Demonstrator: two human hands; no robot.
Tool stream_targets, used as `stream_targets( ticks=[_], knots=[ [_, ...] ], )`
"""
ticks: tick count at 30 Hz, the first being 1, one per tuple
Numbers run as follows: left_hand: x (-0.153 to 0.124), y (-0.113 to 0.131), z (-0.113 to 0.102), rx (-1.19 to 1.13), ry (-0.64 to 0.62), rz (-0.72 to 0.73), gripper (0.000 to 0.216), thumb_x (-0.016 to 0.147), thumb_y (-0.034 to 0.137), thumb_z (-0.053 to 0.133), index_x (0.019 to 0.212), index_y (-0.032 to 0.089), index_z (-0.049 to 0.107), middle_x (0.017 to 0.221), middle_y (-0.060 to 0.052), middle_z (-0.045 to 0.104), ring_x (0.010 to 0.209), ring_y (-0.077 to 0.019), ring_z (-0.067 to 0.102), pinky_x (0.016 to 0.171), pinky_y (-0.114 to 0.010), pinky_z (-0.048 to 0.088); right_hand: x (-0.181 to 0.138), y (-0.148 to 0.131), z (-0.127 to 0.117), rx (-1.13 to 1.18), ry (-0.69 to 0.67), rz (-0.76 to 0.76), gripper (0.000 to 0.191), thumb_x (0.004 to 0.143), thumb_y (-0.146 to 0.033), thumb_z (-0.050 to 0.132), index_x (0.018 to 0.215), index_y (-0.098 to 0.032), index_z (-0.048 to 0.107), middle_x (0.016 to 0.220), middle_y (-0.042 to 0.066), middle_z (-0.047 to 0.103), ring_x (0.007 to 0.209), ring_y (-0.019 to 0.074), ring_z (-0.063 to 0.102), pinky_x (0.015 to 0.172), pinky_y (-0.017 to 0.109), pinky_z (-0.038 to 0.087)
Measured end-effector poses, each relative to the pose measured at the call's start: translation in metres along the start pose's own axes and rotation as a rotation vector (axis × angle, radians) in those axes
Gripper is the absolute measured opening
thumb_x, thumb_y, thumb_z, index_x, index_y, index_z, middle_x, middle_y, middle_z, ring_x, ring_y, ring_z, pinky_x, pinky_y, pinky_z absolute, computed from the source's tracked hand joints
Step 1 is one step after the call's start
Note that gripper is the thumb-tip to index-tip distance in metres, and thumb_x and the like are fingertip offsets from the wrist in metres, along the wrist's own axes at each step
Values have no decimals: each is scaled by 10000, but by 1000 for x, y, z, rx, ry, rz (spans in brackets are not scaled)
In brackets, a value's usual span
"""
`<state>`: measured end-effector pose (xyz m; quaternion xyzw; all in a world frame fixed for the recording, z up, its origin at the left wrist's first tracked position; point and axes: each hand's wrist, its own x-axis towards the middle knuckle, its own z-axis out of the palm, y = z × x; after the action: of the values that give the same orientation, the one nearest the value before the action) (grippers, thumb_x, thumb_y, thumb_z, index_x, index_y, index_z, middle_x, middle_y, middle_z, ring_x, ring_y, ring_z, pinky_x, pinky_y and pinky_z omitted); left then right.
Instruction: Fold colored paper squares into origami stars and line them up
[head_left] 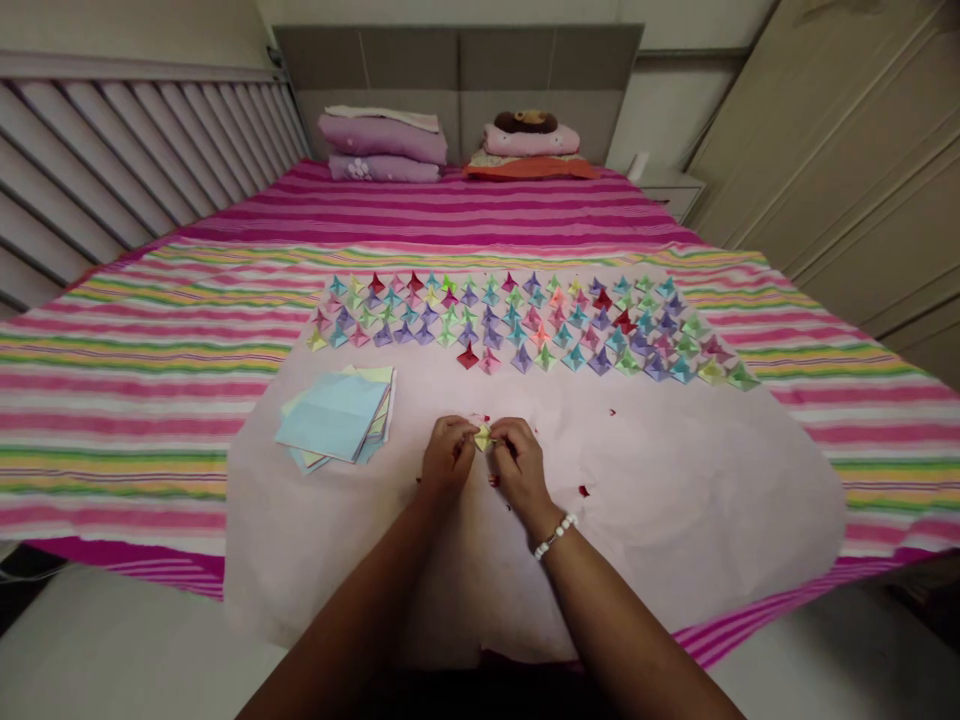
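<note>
My left hand (447, 456) and my right hand (519, 462) meet over a pale pink sheet (675, 500) spread on the bed. Both pinch a small yellow folded paper piece (483, 436) between their fingertips. A white bead bracelet (555, 536) circles my right wrist. A stack of pastel square papers (336, 416), light blue on top, lies just left of my left hand. Beyond my hands, several rows of small folded paper shapes (525, 325) in many colours are laid out across the sheet.
The bed carries a pink, green and yellow striped cover (135, 360). Folded purple bedding (382, 145) and a pink pillow with a plush toy (531, 135) sit at the headboard. Tiny red paper scraps (583, 490) dot the sheet. Wardrobe doors (847, 160) stand on the right.
</note>
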<state>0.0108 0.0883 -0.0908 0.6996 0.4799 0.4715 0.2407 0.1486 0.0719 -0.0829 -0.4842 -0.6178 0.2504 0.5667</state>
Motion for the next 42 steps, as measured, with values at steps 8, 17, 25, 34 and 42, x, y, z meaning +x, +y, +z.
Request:
stream_targets(
  ticks=[8, 17, 25, 34, 42],
  knots=[
    [5, 14, -27, 371, -321, 125, 327, 865, 113, 447, 1127, 236, 600, 1160, -70, 572, 930, -153, 612, 781, -272, 515, 0, -4, -1, 19, -1, 10, 172, 779, -86, 456, 795, -214, 570, 917, 57, 563, 882, 203, 547, 784, 361, 452],
    [21, 9, -51, 622, -549, 363, 263, 843, 111, 534, 1053, 232, 636, 963, -50, 681, 846, -187, 627, 729, -297, 461, -1, 1, -1, 28, -12, -8, 154, 790, -99, 473, 803, -206, 583, 943, 68, 566, 886, 209, 556, 755, 353, 457],
    [28, 20, -55, 746, -630, 403, 144, 852, 137, 545, 938, 204, 639, 855, -48, 681, 741, -181, 613, 649, -289, 417, -2, 4, 0, 9, 2, -37, 179, 780, -86, 483, 837, -215, 594, 974, 74, 578, 869, 213, 571, 714, 350, 470],
    [31, 19, -53, 632, -556, 374, 150, 892, 172, 486, 817, 189, 615, 783, -49, 666, 712, -179, 610, 657, -297, 428, -1, -1, 0, 27, 10, -12, 189, 781, -92, 487, 871, -211, 604, 995, 72, 577, 675, 160, 544, 632, 328, 473],
    [50, 16, -61, 347, -236, 203, 145, 846, 156, 515, 850, 209, 650, 787, -33, 666, 732, -151, 614, 680, -267, 477, 1, -7, -2, 46, 50, -2, 290, 805, -132, 510, 1073, -218, 577, 1010, 73, 546, 641, 151, 525, 658, 350, 483]
  ],
)
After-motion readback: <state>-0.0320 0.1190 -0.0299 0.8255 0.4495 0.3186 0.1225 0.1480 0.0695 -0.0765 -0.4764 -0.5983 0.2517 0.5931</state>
